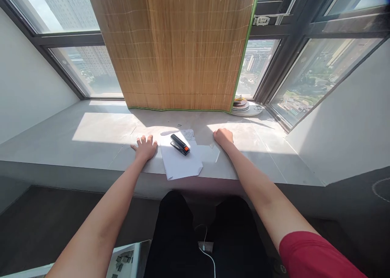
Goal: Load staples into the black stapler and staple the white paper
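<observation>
On the pale window sill (pixel 100 148), my left hand (pixel 145 148) rests with its fingers spread, just left of white paper sheets (pixel 179 166). A black stapler (pixel 180 144) with an orange-red part at one end lies on the paper. My right hand (pixel 224 137) is closed on the sill to the right of the sheets, its fingers curled under; what it holds, if anything, is hidden. A small thin white strip (pixel 217 156) lies between the paper and my right hand.
A bamboo blind (pixel 183 50) with green edging hangs over the window, down to the sill. Stacked round plates or discs (pixel 246 109) sit at the back right. Below the sill are my knees, a white cable (pixel 209 257) and a white tray (pixel 135 261) with small grey pieces.
</observation>
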`<move>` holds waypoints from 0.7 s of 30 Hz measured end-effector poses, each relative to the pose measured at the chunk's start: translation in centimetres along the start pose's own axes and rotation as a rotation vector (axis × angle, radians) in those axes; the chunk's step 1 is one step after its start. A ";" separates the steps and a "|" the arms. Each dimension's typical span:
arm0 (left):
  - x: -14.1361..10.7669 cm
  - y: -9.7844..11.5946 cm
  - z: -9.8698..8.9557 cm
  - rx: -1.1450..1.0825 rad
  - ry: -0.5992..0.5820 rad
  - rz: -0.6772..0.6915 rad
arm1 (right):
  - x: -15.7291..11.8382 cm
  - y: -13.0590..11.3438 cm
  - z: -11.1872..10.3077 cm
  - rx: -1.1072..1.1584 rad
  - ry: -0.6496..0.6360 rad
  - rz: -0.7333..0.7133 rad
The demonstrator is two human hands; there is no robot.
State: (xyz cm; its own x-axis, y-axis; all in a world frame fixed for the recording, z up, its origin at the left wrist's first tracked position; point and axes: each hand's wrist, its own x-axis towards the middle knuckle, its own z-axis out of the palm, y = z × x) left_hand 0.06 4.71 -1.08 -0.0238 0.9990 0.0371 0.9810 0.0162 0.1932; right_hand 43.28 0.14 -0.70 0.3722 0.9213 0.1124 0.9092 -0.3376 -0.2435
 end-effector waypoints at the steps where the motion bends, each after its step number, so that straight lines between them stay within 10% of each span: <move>1: 0.0 0.0 0.0 -0.001 0.003 0.000 | -0.1 -0.3 0.1 0.028 0.012 -0.010; 8: -0.1 0.2 -0.1 -0.003 0.037 -0.005 | -4.9 -8.4 1.4 0.856 -0.051 -0.396; 13: -0.5 0.4 -0.6 0.007 0.035 -0.004 | -9.5 -14.3 3.1 0.666 -0.168 -0.580; 16: -0.8 0.5 -0.9 0.002 0.028 -0.013 | -9.9 -13.0 2.8 0.529 -0.155 -0.482; 21: -0.9 0.7 -1.1 -0.003 0.019 -0.023 | -9.3 -3.0 1.1 0.519 -0.057 -0.389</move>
State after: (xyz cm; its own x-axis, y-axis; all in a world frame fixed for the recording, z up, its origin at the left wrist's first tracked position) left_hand 0.59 3.80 0.06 -0.0498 0.9974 0.0512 0.9796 0.0388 0.1970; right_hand 36.92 -7.17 -2.06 0.0108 0.9712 0.2381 0.7623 0.1461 -0.6306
